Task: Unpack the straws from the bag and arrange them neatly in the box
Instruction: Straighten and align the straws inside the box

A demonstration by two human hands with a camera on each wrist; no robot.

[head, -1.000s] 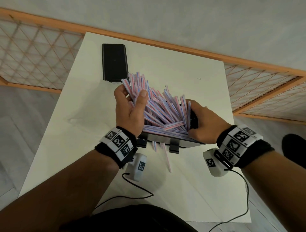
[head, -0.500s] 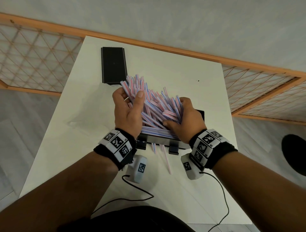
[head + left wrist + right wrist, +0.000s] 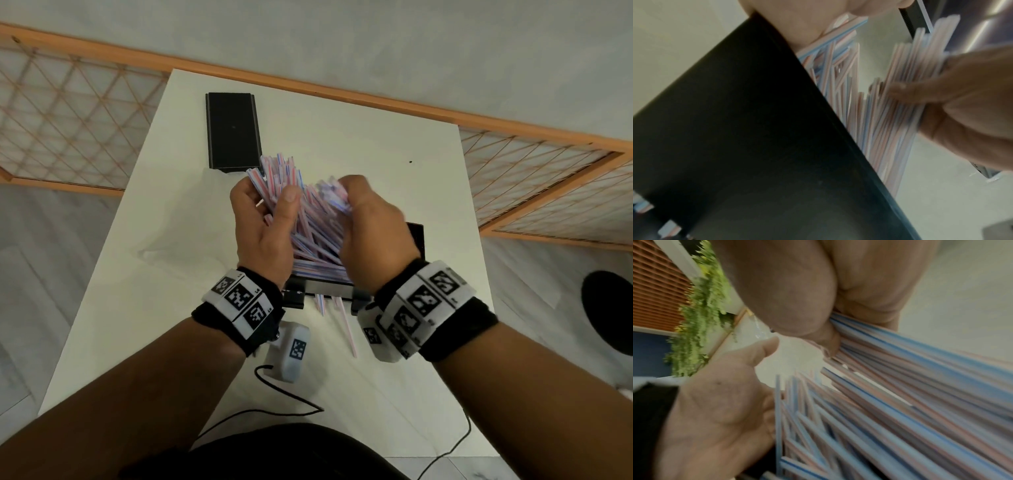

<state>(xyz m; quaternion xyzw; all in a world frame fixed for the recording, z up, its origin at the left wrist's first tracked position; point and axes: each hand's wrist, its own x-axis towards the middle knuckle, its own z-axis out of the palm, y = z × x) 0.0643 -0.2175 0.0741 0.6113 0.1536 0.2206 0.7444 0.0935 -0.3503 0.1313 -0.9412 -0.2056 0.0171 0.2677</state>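
Both hands are on the straws (image 3: 310, 236), a loose pink-and-blue striped fan whose near ends sit in the black box (image 3: 415, 236) at the counter's (image 3: 164, 308) near side while the far ends splay up and away from the person. The left hand (image 3: 263, 229) has its grip curled round the left part of the fan, thumb laid across the front; the right hand (image 3: 371, 233) is blurred in the head view, but the right wrist view shows its fingers curled round a bunch of straws too. The long axis of the fan runs near to far, leaning leftward toward the black lid (image 3: 233, 130) lying flat beyond it. That seems to be what the coming move turns on: the straws must be brought down level with the length of the box, and both hands are equally close, one on each flank. A few loose straws (image 3: 346, 325) lie on the counter just in front of the box, outside it. No bag can be made out
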